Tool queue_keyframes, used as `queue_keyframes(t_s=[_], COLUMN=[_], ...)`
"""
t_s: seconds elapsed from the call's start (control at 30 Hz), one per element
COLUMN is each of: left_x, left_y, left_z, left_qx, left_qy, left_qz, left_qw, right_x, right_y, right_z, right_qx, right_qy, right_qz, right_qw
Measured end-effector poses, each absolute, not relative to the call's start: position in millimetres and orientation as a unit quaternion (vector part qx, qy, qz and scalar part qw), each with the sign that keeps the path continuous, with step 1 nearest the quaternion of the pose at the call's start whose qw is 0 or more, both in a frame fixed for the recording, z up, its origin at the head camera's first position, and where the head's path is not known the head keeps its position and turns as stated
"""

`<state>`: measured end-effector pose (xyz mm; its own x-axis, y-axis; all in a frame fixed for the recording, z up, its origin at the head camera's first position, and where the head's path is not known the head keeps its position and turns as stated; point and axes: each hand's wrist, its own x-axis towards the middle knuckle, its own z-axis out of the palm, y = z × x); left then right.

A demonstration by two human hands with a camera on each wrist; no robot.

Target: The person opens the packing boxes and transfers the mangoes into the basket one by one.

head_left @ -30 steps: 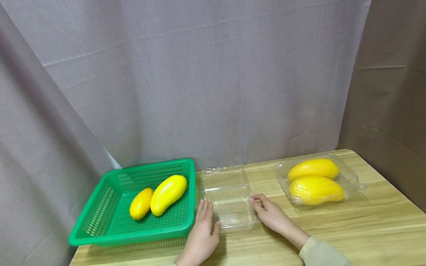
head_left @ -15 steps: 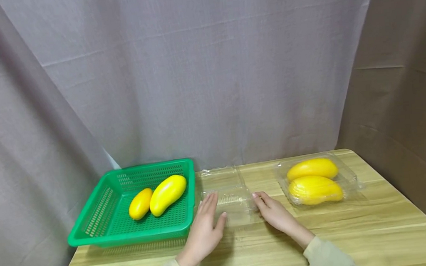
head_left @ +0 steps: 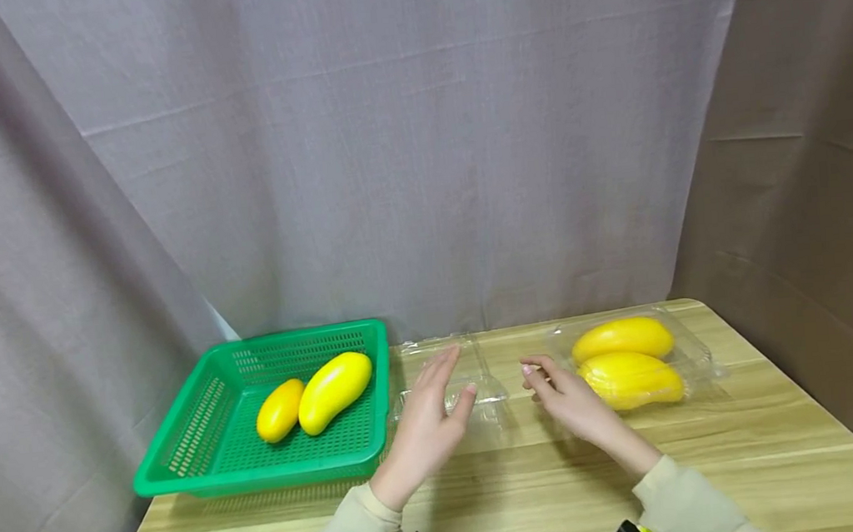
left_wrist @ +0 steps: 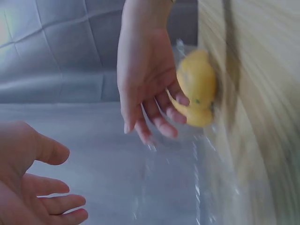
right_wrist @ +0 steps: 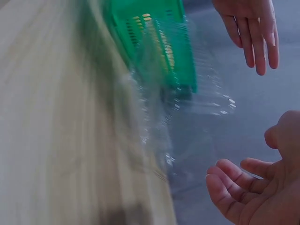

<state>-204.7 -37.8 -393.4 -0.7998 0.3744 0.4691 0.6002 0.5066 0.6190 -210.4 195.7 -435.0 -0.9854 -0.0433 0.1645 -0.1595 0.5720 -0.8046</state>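
Observation:
A clear plastic clamshell box (head_left: 487, 391) stands on the table with its lid raised at the back. Over its left part is my left hand (head_left: 430, 423), fingers straight, holding nothing and hiding some of the box. To the right of the box hovers my right hand (head_left: 572, 401), its fingers loosely bent around nothing. Both palms also show bare in the right wrist view, the right hand (right_wrist: 262, 183) low and the left hand (right_wrist: 253, 28) at the top. Beside the right hand, a second clear box (head_left: 697, 353) contains two yellow mangoes (head_left: 631, 379).
A green plastic basket (head_left: 210, 475) sits on the left of the wooden table (head_left: 535, 500), close against the open box. In it lie a larger yellow mango (head_left: 334, 393) and a smaller orange-yellow one (head_left: 280, 411). A grey curtain (head_left: 417, 150) hangs behind the table.
Both hands have come off the open box and risen. My right hand let go of its right edge and moved right; the left hand moved up and slightly right. The mangoes stayed put.

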Motion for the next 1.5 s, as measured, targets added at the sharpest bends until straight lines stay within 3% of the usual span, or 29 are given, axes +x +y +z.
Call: queue_keyframes(t_s=[0.63,0.97,1.2,1.5], left_x=[-202.6,-202.6,-205.5,-212.8], left_y=[43.4,68.9,83.9,105.5], left_z=[-388.6,-403.8,-425.2,-447.7], left_qx=[-0.303,-0.289,-0.268,-0.203], left_qy=[-0.810,-0.834,-0.846,-0.831], left_qz=[-0.499,-0.469,-0.461,-0.516], left_qw=[0.061,0.028,0.006,-0.049], right_x=[-186.8,-169.5,-165.4,-169.7], right_y=[304.4,357.9,383.2,394.3], right_z=[-396.9,-411.8,-429.8,-449.6], right_qx=[0.010,-0.122,-0.166,-0.099], right_qy=[-0.901,-0.884,-0.875,-0.896], right_qz=[0.397,0.377,0.407,0.416], right_qw=[0.176,0.249,0.204,0.124])
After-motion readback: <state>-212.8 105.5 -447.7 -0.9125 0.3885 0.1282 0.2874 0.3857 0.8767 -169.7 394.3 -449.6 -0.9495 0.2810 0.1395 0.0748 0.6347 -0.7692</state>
